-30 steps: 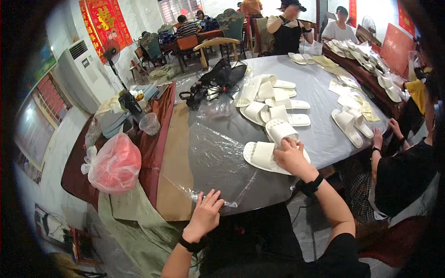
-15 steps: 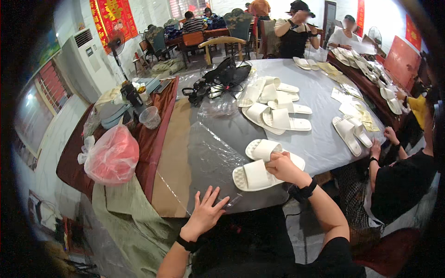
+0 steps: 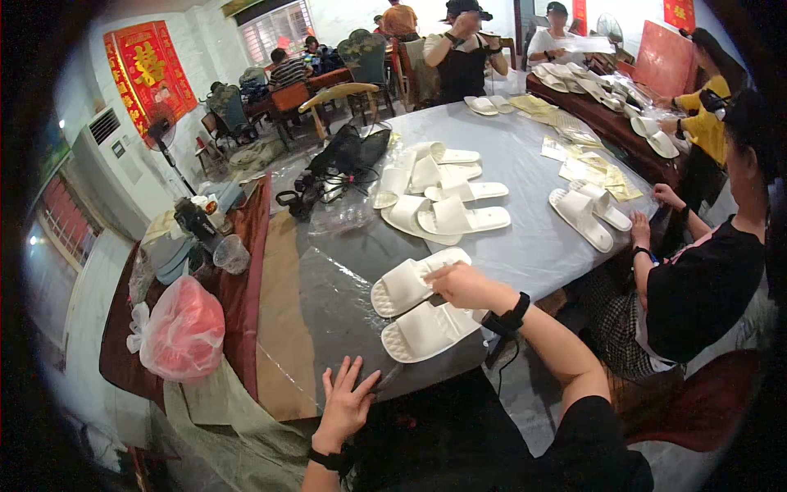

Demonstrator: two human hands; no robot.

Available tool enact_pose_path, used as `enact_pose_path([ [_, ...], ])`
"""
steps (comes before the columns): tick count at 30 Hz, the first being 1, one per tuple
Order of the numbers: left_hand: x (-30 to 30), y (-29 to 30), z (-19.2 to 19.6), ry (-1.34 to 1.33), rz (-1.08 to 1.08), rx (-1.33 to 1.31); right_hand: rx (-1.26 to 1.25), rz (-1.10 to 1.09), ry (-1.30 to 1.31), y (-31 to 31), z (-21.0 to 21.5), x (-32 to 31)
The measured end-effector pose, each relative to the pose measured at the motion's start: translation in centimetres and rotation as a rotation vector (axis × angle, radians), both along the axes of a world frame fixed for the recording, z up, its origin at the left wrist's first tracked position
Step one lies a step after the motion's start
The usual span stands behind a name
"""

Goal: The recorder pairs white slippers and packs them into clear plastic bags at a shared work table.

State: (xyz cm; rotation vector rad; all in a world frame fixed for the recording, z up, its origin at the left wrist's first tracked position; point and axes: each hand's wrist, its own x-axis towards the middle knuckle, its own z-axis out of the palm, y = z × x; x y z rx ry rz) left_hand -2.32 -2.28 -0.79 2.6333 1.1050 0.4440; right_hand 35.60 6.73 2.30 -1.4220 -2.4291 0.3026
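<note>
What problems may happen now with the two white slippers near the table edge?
The nearer white foam slipper lies close to the edge of the round grey table, so a nudge from the right hand might push it off. The left hand rests on the clear plastic sheet; dragging it could shift the farther white foam slipper too.

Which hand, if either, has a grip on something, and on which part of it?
The right hand rests on the heel ends of two white slippers; a closed grip cannot be told. The left hand lies flat on the table edge, holding nothing.
</note>
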Motion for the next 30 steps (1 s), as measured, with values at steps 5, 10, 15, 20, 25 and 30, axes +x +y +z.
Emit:
enact_pose_path([
  [5, 0.1, 0.2, 0.4, -0.029, 0.030, -0.010, -0.127, -0.057, 1.379, -4.4, 1.8, 2.2],
  [10, -0.3, -0.2, 0.8, 0.030, 0.048, -0.031, -0.201, -0.072, 2.199, -7.9, 1.3, 5.7],
  [15, 0.9, -0.5, 1.2, 0.081, 0.081, -0.098, -0.005, -0.127, 2.172, -10.4, -2.4, 10.3],
  [20, 0.7, -0.5, 1.4, 0.020, -0.020, -0.012, 0.067, 0.106, 2.195, -11.0, -2.8, 11.0],
  [25, -0.6, -0.2, 0.9, 0.099, 0.080, -0.049, 0.071, -0.176, 1.346, -9.8, -0.3, 7.8],
  [30, 1.2, -0.1, 3.2, 0.131, 0.039, -0.075, 0.138, -0.149, 0.133, -6.8, -1.6, 4.0],
])
